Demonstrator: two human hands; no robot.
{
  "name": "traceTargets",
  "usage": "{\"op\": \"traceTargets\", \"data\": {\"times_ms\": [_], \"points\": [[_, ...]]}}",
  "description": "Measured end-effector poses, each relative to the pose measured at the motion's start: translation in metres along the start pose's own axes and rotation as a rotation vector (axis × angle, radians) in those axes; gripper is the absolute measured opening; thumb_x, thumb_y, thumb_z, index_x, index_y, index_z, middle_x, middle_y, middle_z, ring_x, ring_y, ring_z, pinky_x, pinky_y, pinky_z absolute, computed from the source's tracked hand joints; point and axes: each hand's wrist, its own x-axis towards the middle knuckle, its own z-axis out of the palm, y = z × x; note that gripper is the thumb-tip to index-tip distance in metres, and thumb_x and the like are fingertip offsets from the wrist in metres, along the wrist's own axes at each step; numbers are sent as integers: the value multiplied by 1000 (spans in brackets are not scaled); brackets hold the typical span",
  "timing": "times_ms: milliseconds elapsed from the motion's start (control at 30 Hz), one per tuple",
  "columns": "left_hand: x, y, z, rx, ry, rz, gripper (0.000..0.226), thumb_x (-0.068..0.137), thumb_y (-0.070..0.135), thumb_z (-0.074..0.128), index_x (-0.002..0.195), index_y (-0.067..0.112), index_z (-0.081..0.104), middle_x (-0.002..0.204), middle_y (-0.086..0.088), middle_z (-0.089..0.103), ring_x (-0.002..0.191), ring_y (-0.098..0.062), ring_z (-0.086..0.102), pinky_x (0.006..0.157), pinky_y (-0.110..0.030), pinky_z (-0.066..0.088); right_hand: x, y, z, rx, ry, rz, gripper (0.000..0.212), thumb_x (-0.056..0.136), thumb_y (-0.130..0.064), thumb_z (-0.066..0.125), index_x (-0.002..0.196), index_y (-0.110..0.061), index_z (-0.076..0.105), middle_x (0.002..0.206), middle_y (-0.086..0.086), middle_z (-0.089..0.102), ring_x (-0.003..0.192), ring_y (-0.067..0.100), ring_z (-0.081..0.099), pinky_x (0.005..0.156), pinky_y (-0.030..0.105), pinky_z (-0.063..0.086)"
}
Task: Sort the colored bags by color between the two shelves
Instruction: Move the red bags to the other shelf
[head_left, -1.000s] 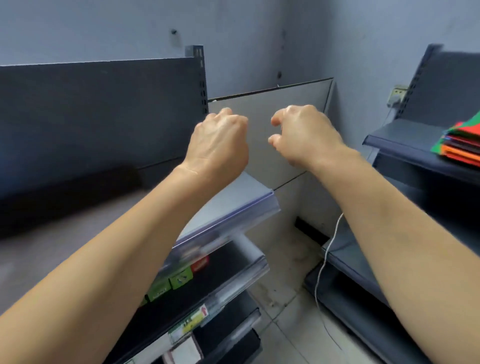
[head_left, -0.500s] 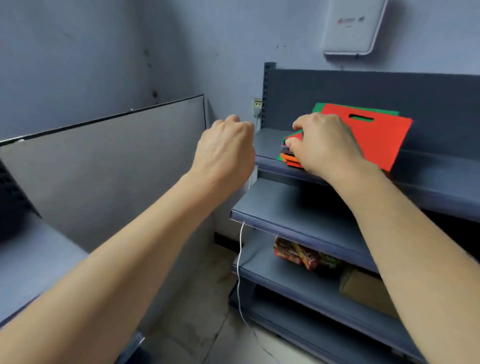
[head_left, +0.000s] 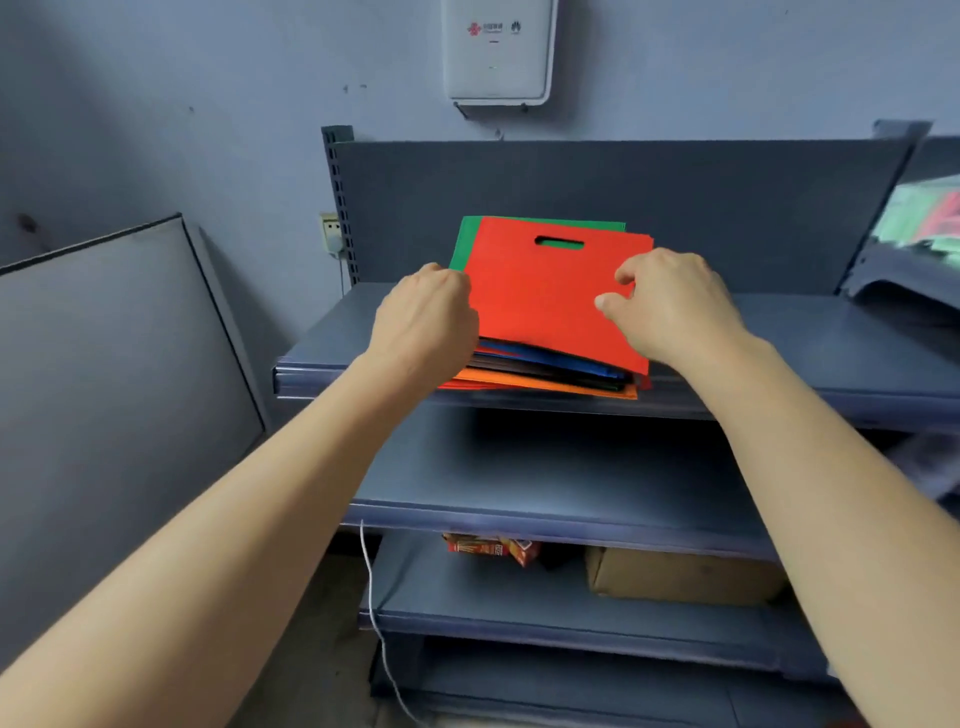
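Observation:
A stack of flat coloured bags lies on the top board (head_left: 831, 353) of a grey shelf unit. A red bag (head_left: 540, 301) with a cut-out handle is on top, and a green bag (head_left: 460, 244) shows behind it. Blue (head_left: 550, 361), black and orange (head_left: 545, 387) bags show at the front edge underneath. My left hand (head_left: 426, 317) is curled shut at the red bag's left edge, its fingertips hidden. My right hand (head_left: 675, 306) lies on the bag's right side, thumb and forefinger pinching at the fabric. The red bag's front edge sits slightly raised above the stack.
A grey panel (head_left: 114, 364) leans against the wall at left. A white box (head_left: 496, 49) hangs on the wall above. Lower boards hold red packets (head_left: 491, 546) and a cardboard box (head_left: 680, 574). A white cable (head_left: 371, 587) hangs by the left upright. Another shelf (head_left: 924, 218) shows blurred at right.
My view has swung right from the left shelf to the shelf with the bags. Both hands have travelled onto the stack, one at each side of the red bag.

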Motion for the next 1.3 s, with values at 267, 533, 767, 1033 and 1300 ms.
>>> {"op": "traceTargets", "data": {"times_ms": [267, 533, 767, 1033, 1300], "points": [[78, -36, 47, -55, -171, -28, 30, 90, 24, 50, 110, 3, 59, 112, -16, 62, 102, -37, 56, 79, -35, 43, 58, 2, 42, -51, -140, 159, 48, 91, -45, 53, 122, -8, 55, 124, 12, 58, 114, 34, 52, 83, 36, 42], [116, -46, 75, -123, -309, -70, 35, 88, 38, 56, 89, 3, 56, 107, -21, 61, 103, -40, 54, 76, -35, 41, 86, 14, 69, -47, -274, 302, 62, 90, -54, 49, 131, -7, 49, 138, 14, 47, 128, 34, 41, 99, 40, 38], [133, -41, 75, -264, -401, -239, 41, 76, 38, 74, 97, 7, 56, 106, -14, 61, 102, -34, 57, 82, -37, 45, 94, 24, 74, 38, -265, 324, 57, 88, -53, 56, 115, -3, 57, 123, 16, 57, 116, 33, 51, 89, 37, 43], [123, -25, 76, -222, -289, -58, 43, 86, 10, 59, 126, 2, 44, 126, -19, 55, 115, -35, 52, 91, -37, 42, 99, 31, 74, 36, -244, 350, 60, 85, -52, 61, 117, -2, 56, 124, 17, 57, 114, 34, 52, 87, 36, 44], [90, 3, 56, 16, -82, 254, 48, 83, -9, 35, 127, 7, 39, 99, -22, 60, 94, -42, 58, 67, -38, 37, 102, 37, 67, -1, -94, 426, 37, 86, -19, 63, 118, -1, 55, 126, 23, 52, 115, 38, 50, 88, 37, 45]]}}
